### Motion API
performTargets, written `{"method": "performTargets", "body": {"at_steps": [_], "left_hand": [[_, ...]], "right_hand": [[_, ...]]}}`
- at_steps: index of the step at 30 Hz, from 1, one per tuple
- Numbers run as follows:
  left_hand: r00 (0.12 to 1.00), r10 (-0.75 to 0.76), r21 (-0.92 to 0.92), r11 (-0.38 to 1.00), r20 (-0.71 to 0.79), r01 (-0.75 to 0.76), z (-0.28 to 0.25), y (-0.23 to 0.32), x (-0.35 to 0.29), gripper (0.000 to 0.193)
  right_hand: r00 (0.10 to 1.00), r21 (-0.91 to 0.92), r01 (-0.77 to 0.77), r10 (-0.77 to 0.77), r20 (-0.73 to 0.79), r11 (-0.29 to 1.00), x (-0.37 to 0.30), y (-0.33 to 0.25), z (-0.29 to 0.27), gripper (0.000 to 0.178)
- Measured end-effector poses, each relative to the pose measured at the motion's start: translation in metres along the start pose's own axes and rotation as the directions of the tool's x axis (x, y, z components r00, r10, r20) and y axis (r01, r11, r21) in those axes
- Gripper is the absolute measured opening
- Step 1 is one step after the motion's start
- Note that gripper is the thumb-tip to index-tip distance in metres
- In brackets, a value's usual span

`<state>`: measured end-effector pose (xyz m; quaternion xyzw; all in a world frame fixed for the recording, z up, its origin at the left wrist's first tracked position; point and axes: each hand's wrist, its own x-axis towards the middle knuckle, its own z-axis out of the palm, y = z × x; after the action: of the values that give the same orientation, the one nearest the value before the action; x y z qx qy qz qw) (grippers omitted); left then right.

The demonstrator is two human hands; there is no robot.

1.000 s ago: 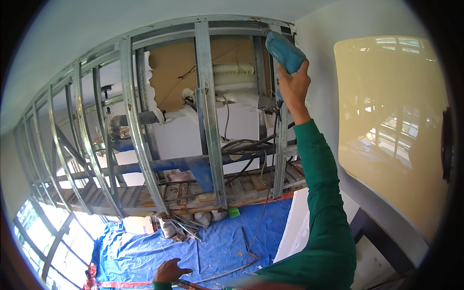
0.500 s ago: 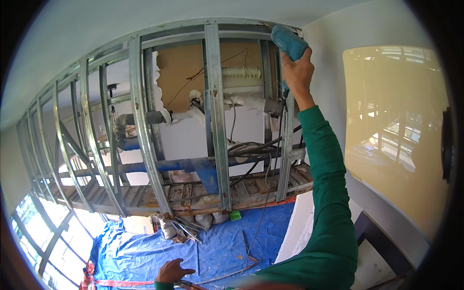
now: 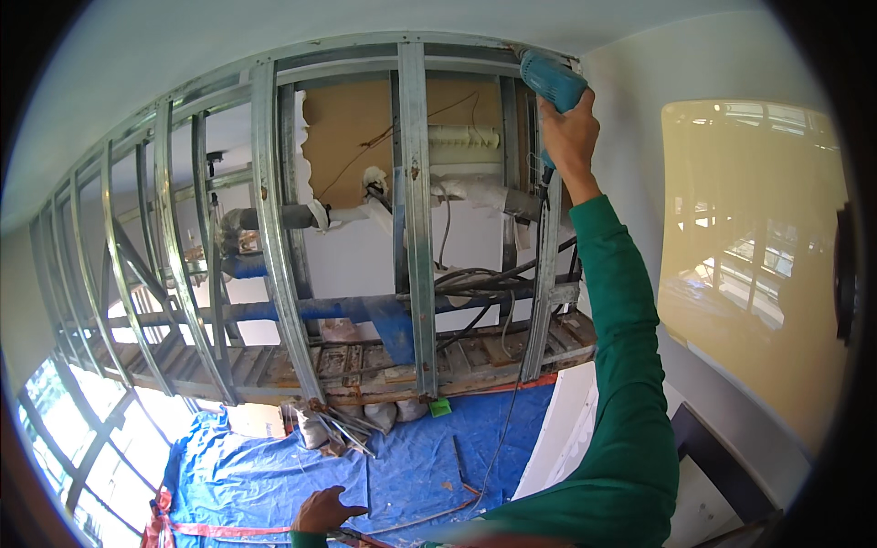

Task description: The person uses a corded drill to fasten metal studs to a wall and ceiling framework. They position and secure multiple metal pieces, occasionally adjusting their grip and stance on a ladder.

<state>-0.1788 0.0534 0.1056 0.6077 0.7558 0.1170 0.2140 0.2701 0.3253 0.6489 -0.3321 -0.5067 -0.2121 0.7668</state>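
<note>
Wrapped around the grip of a teal corded power drill (image 3: 554, 80), my right hand (image 3: 571, 137) is raised at the upper right. The drill's front end meets the metal top track (image 3: 475, 55) near the ceiling corner. Its dark cord (image 3: 517, 393) hangs down past an upright stud (image 3: 545, 265). Low in the picture, my left hand (image 3: 324, 510) is open, fingers stretched to the right and apart, with nothing seen in them. Whether its palm rests on anything below is hidden.
Metal studs (image 3: 418, 201) stand in a row, with pipes (image 3: 274, 315) and cables (image 3: 475, 279) behind. Underneath are a debris-strewn ledge (image 3: 365, 379) and a blue tarp (image 3: 274, 475) with bags (image 3: 382, 416). A glossy cream panel (image 3: 749, 228) is on the right wall.
The view has shifted slightly, so the frame and drill appear a little further right. My right hand keeps the drill at the top corner; my left hand stays low with fingers apart.
</note>
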Motion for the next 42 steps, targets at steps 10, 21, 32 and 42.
{"method": "performTargets", "body": {"at_steps": [10, 21, 32, 42], "left_hand": [[1.000, 0.011, 0.033, 0.999, -0.028, -0.010, 0.002, -0.001, 0.001, 0.103], [1.000, 0.009, 0.022, 1.000, -0.015, -0.009, 0.002, -0.002, 0.001, 0.103], [0.998, 0.063, 0.036, 0.997, -0.025, -0.062, 0.004, -0.003, -0.002, 0.103], [0.989, 0.123, 0.011, 0.992, -0.085, -0.122, 0.001, 0.001, -0.008, 0.094]], "right_hand": [[1.000, -0.016, 0.011, -0.011, 0.004, 1.000, -0.001, 0.001, 0.001, 0.074], [1.000, -0.056, 0.019, -0.018, 0.019, 0.998, 0.003, -0.003, -0.003, 0.070], [0.995, -0.109, -0.025, 0.036, 0.098, 0.994, 0.025, -0.048, -0.020, 0.063], [0.974, 0.181, -0.194, 0.166, 0.157, 0.964, 0.056, -0.045, -0.031, 0.048]]}}
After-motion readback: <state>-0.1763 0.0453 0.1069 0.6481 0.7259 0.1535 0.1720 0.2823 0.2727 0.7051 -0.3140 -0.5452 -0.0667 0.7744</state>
